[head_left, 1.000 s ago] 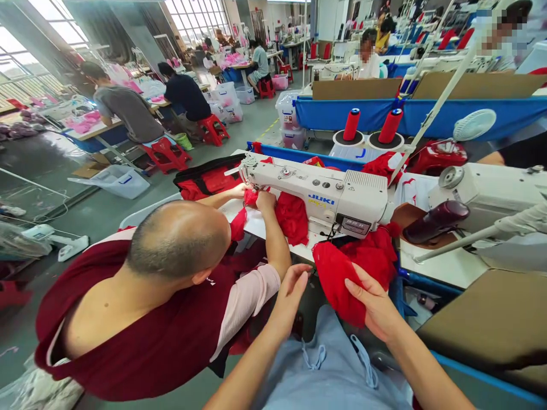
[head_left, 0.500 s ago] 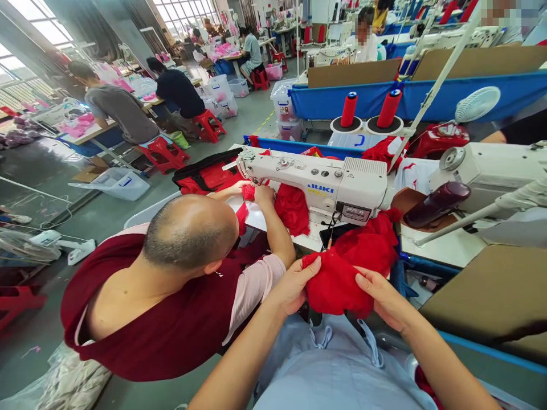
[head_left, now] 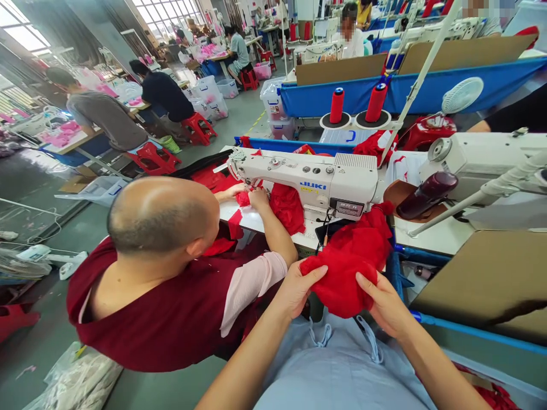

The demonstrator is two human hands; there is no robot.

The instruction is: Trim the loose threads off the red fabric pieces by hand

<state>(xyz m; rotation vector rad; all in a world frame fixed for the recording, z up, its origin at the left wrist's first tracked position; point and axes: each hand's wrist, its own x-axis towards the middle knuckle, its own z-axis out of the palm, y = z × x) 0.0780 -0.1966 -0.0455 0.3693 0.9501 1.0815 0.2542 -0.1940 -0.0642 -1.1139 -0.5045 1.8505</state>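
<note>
A piece of red fabric (head_left: 342, 290) is stretched between my two hands, in front of my light blue clothing. My left hand (head_left: 301, 285) pinches its left edge, thumb on top. On the other side, my right hand (head_left: 384, 299) grips the right edge the same way; its fingers underneath are hidden. Just beyond lies a heap of red fabric (head_left: 363, 239) at the end of the white sewing machine (head_left: 299, 177). A co-worker in a dark red top (head_left: 171, 319) sits to my left, both hands (head_left: 258, 198) at the machine's needle end on red fabric.
Two red thread cones (head_left: 376, 103) stand behind the machine. A second sewing machine (head_left: 482, 165) and a cardboard sheet (head_left: 482, 285) are on the right. A white fan (head_left: 462, 95) stands farther back. Other people sit at sewing tables beyond.
The view has shifted slightly, so the machines sit farther left. The co-worker's head has moved left in view. My hands still hold the red fabric, which is bunched a little differently.
</note>
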